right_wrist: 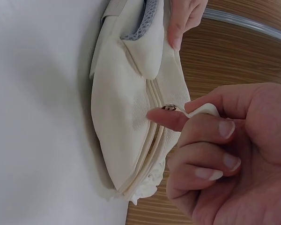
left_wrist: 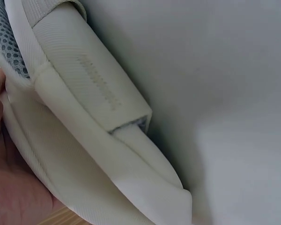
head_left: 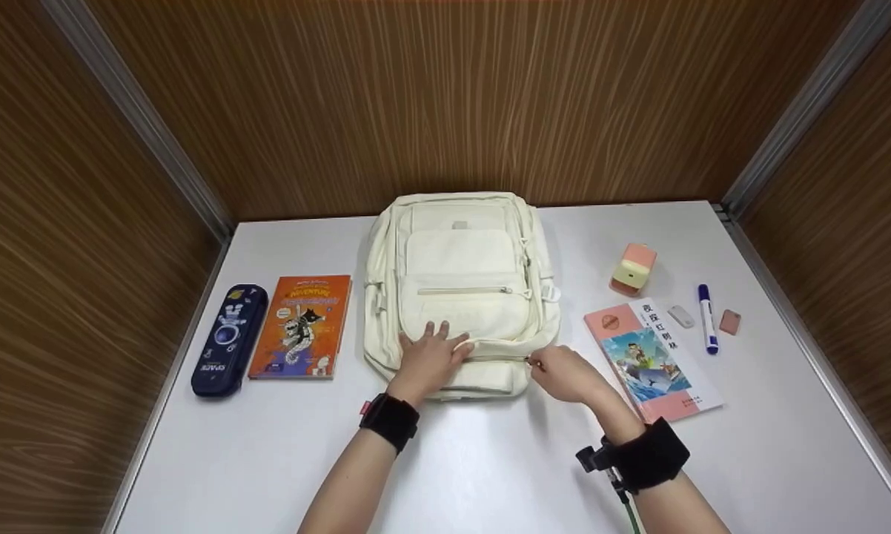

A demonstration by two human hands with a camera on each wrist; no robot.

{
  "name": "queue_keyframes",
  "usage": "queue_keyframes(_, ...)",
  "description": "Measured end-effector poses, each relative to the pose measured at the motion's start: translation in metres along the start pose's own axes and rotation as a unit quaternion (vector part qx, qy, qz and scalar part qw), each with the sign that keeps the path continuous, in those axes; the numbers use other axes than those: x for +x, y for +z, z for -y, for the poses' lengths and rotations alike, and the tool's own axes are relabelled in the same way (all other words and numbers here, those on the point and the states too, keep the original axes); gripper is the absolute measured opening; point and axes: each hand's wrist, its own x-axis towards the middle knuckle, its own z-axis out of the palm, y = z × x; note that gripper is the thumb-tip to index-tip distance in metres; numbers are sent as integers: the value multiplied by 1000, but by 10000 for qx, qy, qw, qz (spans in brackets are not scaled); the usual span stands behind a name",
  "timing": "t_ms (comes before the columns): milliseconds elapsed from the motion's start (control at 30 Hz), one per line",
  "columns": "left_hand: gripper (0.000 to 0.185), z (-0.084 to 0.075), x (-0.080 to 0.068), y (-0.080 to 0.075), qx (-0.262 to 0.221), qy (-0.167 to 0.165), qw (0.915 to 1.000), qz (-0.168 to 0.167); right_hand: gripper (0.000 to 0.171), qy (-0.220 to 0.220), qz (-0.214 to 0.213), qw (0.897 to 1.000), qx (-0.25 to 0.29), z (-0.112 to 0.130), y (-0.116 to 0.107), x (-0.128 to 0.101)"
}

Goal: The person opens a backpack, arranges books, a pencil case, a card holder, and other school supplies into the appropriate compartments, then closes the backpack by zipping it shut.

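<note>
Your left hand (head_left: 428,356) presses flat on the cream backpack (head_left: 460,289) at frame centre; your right hand (head_left: 564,373) pinches its zipper pull (right_wrist: 200,109). "ADVENTURE" reads on the orange book (head_left: 301,326); the pencil case (head_left: 229,339) lettering blurs.

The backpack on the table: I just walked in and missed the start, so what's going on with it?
A person is working on the cream backpack lying flat on the white table. The left hand presses flat on its lower front, while the right hand pinches a zipper pull at the bag's near right side. Beside the bag lie an orange book, a dark pencil case, a pink book and a blue marker.
</note>
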Motion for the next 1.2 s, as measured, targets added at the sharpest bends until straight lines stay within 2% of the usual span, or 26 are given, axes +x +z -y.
queue_keyframes(200,54,-2,1,0,121,-35,9999,-6,32,68,-16,9999,111,14,7,8)
queue_keyframes(333,52,-3,0,3,214,-22,9997,-75,33,282,4,9996,74,23,13,15)
queue_keyframes(433,51,-4,0,3,297,-21,9994,-149,34,569,-79,9983,-126,30,15,19)
queue_keyframes(567,51,-5,2,1,377,-115,9992,-68,32,729,-326,9956,-499,40,15,25)
queue_keyframes(833,53,-10,7,-4,252,-300,9992,82,29,255,-614,9950,-747,61,28,35)
queue_keyframes(1133,47,-8,6,-2,364,-158,9990,-205,14,-629,-833,9913,-806,73,55,40)
queue_keyframes(1200,46,-9,6,-2,311,-137,9991,-242,12,-681,-841,9911,-774,71,57,38)
